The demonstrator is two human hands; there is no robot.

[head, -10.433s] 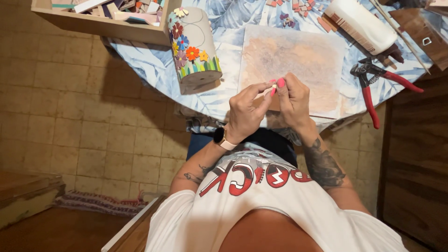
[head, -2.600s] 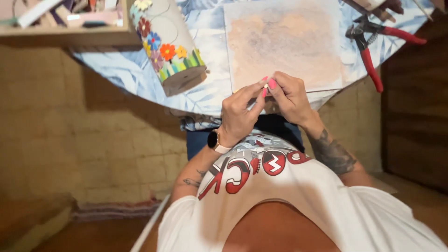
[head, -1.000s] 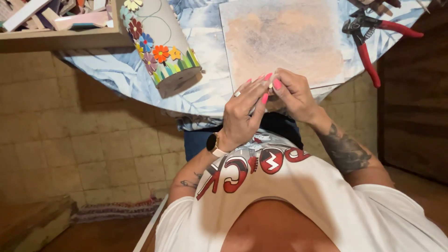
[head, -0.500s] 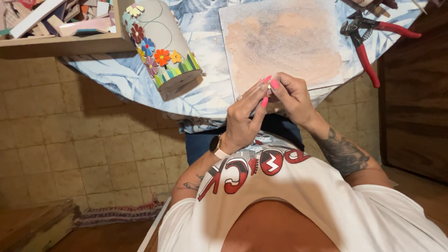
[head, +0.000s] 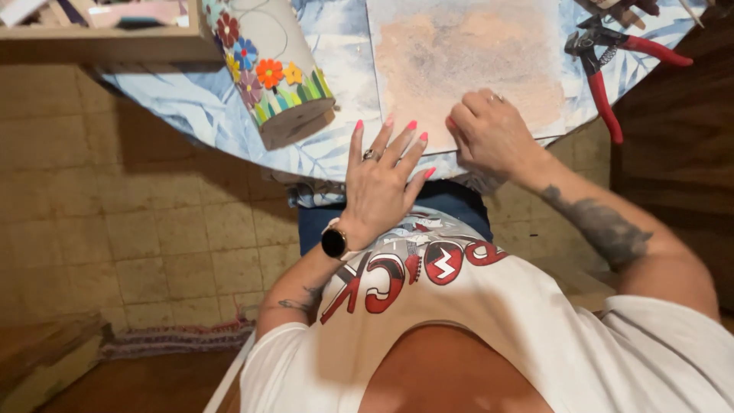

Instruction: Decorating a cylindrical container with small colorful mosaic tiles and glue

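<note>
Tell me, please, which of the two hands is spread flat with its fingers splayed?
The left hand, the one with the watch at its wrist: its fingers fan out open by the table edge, while the right hand is curled loosely on the stained board.

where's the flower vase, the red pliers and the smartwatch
flower vase (head: 269, 67), head view, on its pale side beside the coloured flowers
red pliers (head: 602, 98), head view, on the nearer red handle
smartwatch (head: 333, 243), head view, on the dark round face at the left wrist

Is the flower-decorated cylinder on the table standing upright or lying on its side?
Lying on its side: the cylinder rests lengthwise on the tablecloth, its round end facing the viewer.
</note>
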